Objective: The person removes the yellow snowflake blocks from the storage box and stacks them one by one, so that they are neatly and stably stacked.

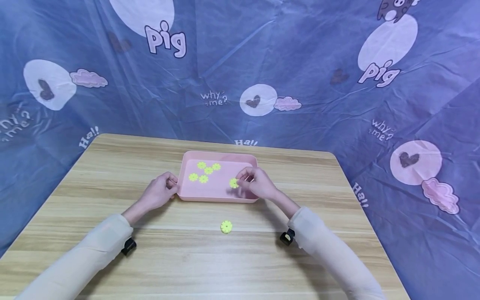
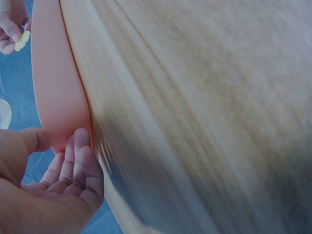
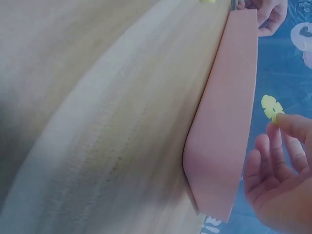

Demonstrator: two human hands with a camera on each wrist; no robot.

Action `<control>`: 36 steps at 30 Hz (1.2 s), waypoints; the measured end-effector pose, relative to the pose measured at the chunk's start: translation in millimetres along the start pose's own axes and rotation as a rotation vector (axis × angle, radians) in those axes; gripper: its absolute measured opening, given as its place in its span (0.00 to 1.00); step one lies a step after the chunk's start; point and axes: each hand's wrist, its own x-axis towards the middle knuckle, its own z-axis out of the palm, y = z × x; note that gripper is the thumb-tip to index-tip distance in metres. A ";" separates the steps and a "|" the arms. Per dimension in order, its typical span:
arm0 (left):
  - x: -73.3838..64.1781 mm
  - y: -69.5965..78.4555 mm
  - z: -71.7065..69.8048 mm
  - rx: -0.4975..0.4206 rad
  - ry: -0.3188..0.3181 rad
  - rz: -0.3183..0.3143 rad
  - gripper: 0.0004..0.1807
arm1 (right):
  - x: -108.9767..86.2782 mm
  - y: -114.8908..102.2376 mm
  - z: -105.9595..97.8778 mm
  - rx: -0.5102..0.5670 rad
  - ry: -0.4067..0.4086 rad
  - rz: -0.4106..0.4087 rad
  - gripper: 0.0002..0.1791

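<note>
In front of a blue printed cloth, a wood-grain table carries a shallow pink tray, its near-left corner pinched by a person's left hand, thumb at the rim and fingers against the outer wall, presumably to stop it sliding. Over the tray's right end, the right hand pinches a yellow flower-shaped piece by its edge, leaving most petals free. The tray's long axis runs from the left grip toward the right; the round piece, with no clear long axis, juts from the fingertips toward the left grip. Five similar flowers lie inside, between the grips and slightly beyond them; one loose flower rests on the person's side of the right grip.
</note>
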 end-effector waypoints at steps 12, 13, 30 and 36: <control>1.4 -1.0 -0.5 0.008 -0.002 0.006 0.11 | -24.1 -9.3 -2.6 0.140 0.006 0.089 0.07; 1.3 -0.8 -0.7 0.009 -0.002 0.008 0.11 | -26.4 -10.1 -2.9 0.162 0.002 0.099 0.08; 0.7 -0.6 0.5 0.011 0.002 -0.001 0.11 | -62.5 -17.9 13.2 0.287 -0.080 0.209 0.12; 0.4 -0.8 0.3 0.014 0.005 -0.001 0.11 | -69.3 -15.1 22.7 0.302 -0.116 0.211 0.13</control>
